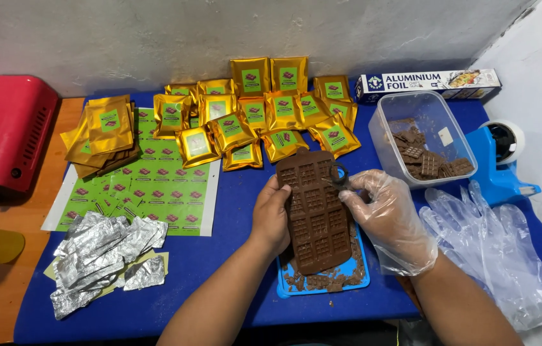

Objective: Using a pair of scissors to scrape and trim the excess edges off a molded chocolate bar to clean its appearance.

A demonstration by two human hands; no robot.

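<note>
The bare left hand (271, 214) is gripping the left edge of the brown chocolate mould (314, 211), fingers curled over its rim, while the gloved right hand (387, 218) is pinching the mould's upper right edge. The mould is lying tilted over a blue tray (322, 286) scattered with chocolate crumbs, near the middle of the blue desk (232, 256). Gold pouches (258, 115) are crowding behind it, a clear tub (405, 109) of chocolate pieces is sitting to the right, and crumpled foil wrappers (101, 250) are lying off to the left
</note>
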